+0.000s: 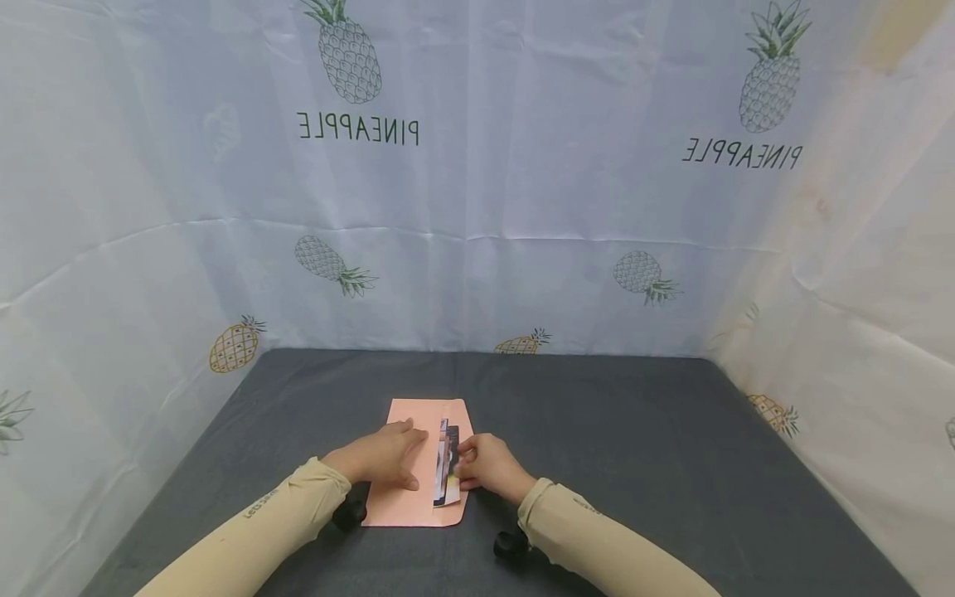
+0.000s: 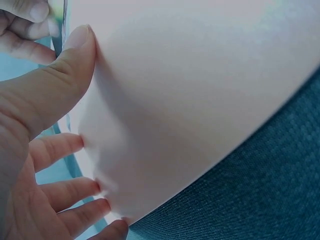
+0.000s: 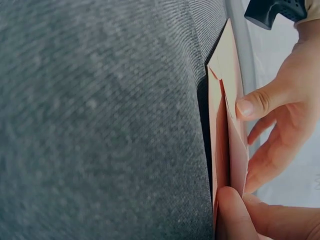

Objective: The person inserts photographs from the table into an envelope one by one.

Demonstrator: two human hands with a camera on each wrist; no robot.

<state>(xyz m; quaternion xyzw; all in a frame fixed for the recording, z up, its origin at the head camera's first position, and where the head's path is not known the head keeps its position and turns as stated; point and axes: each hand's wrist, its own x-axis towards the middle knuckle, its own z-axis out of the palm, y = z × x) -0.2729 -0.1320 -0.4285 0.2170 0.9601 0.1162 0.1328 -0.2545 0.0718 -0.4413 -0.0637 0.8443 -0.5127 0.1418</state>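
A salmon-pink envelope [image 1: 406, 506] lies on the dark cloth, its flap side to the right. Several narrow printed pictures [image 1: 446, 466], like photos or cards, show along its opening. My left hand [image 1: 379, 454] rests on the envelope with fingers spread; in the left wrist view the thumb [image 2: 79, 42] and fingertips touch its pale surface. My right hand [image 1: 488, 466] pinches the right edge of the pictures between thumb and fingers. In the right wrist view the envelope's mouth [image 3: 223, 135] gapes, with right fingertips [image 3: 231, 205] at its near end.
Dark grey cloth [image 1: 634, 464] covers the table. White curtains with pineapple prints [image 1: 477, 182] hang behind and at both sides. A black wrist device [image 1: 349, 512] sits under the left wrist and another black device [image 1: 511, 545] under the right.
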